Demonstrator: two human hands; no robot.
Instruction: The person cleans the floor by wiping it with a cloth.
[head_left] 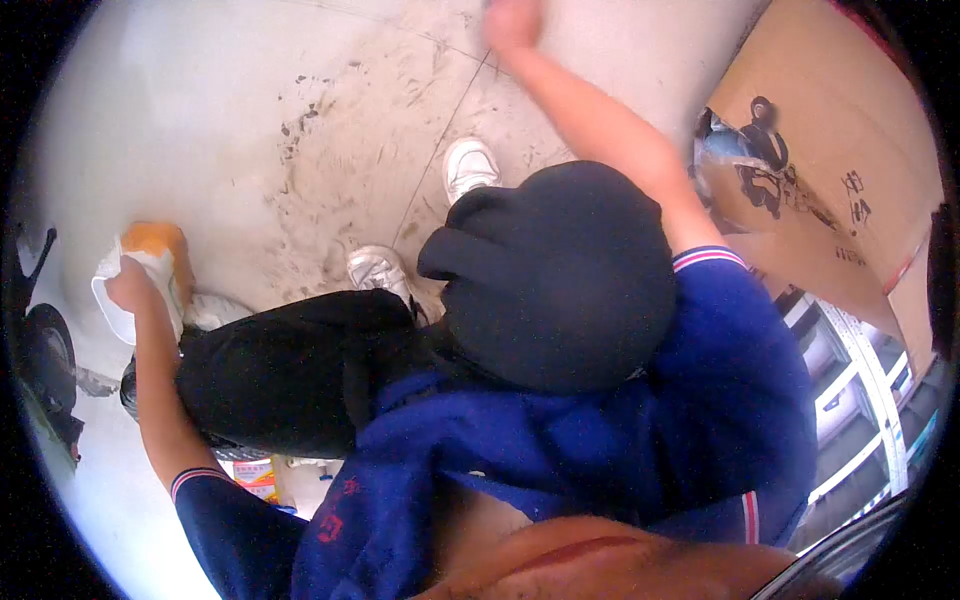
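Observation:
My left hand, at the left of the view, has its fingers wrapped over a white plastic container. An orange-brown patch shows at the container's far end; whether it is part of it or a separate thing, I cannot tell. My right hand is stretched out at the top edge, over the grey floor. It is blurred and partly cut off, so its fingers and anything in them do not show clearly. Dark scuffs and small black specks mark the floor between the two hands.
My black-trousered knees and white shoes fill the middle. A large printed cardboard box stands at the right, above a metal frame. A dark wheel is at the far left. A red-and-yellow packet lies below my leg.

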